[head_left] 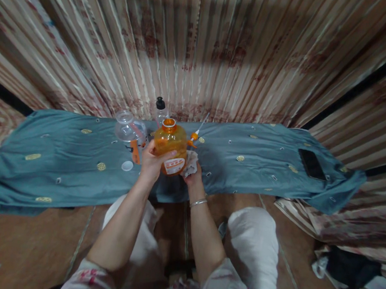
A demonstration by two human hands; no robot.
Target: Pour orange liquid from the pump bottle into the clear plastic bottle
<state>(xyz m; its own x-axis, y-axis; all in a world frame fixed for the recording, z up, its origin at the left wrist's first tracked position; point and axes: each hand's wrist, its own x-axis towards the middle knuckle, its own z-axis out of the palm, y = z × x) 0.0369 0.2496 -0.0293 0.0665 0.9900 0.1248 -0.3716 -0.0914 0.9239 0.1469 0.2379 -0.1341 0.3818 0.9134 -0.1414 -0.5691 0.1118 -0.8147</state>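
My left hand (152,161) is closed around the left side of an orange see-through bottle (171,141) with an open neck and a white label low on its front. The bottle is held up over the cloth, upright or slightly tilted. On its right side, my right hand (194,174) presses a crumpled white tissue (191,162) against it. Behind the tissue lies an orange pump head (193,137) with a pale tube pointing up and right. An orange-handled tool (135,151) and a white round disc (127,166) lie left of my left hand.
A blue-green patterned cloth (74,159) covers the long low table. At the back left stand a clear round jar (124,127) and a clear bottle with a black cap (160,104). A black phone (311,164) lies at the right. Pleated curtains (196,48) hang behind.
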